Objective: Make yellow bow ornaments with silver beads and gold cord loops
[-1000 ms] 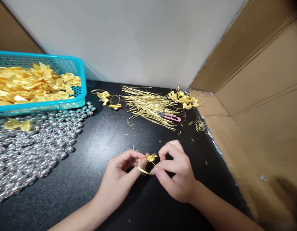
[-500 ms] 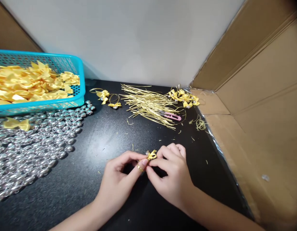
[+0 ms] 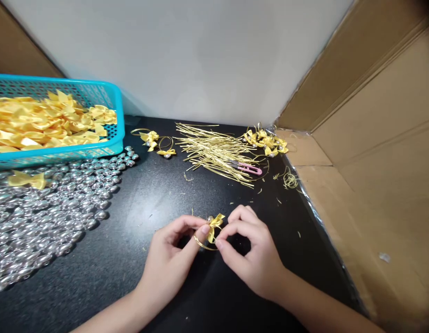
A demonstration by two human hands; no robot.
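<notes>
Between thumb and index finger, my left hand [image 3: 174, 243] pinches a yellow ribbon bow [image 3: 215, 224] with a silver bead [image 3: 210, 218] at its upper left. A thin gold cord [image 3: 205, 246] curves below the bow from my left thumb to my right fingertips. My right hand [image 3: 252, 245] has its thumb and index finger closed on that cord, just right of the bow. Beyond my hands lie a pile of gold cord pieces [image 3: 214, 150] and a pink-handled thread snipper [image 3: 249, 168] resting on them. My fingers hide part of the cord.
A turquoise basket [image 3: 117, 115] of yellow bows stands at the left. Many silver beads [image 3: 58, 217] spread before it, with a loose bow [image 3: 28, 180] on top. Bows with cord loops [image 3: 266, 138] lie back right, others [image 3: 165, 152] back left. A cardboard wall [image 3: 381, 106] borders the right.
My right hand has moved slightly right, away from the bow, drawing the cord into a visible curve. The bow has turned and shows more of its tails. My left hand keeps its pinch.
</notes>
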